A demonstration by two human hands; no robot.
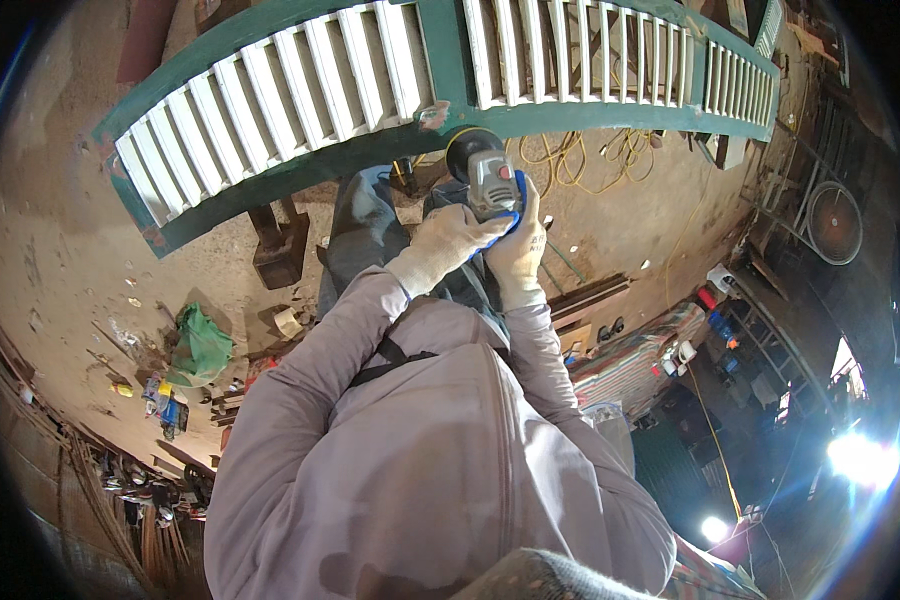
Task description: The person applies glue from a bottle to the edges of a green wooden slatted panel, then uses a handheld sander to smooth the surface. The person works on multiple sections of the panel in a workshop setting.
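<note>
Both my hands, in pale work gloves, are closed around an angle grinder (492,182) with a grey head and a round dark disc (471,150). My left hand (436,243) wraps the body from the left, and my right hand (519,248) grips it on the right side. Just beyond lies a long green louvred shutter (495,122) with white slats (270,92). The disc is at the near edge of its frame, by a bare, reddish patch (435,115); whether they touch, I cannot tell. The grinder's lower end is hidden by my gloves.
A metal support (282,245) stands under the shutter's left part. Coiled yellow cable (570,165) lies on the floor beyond my right hand. A green sack (200,345) and scattered tools (165,405) lie at left. A round fan (834,222) stands far right, near a striped cloth (640,360).
</note>
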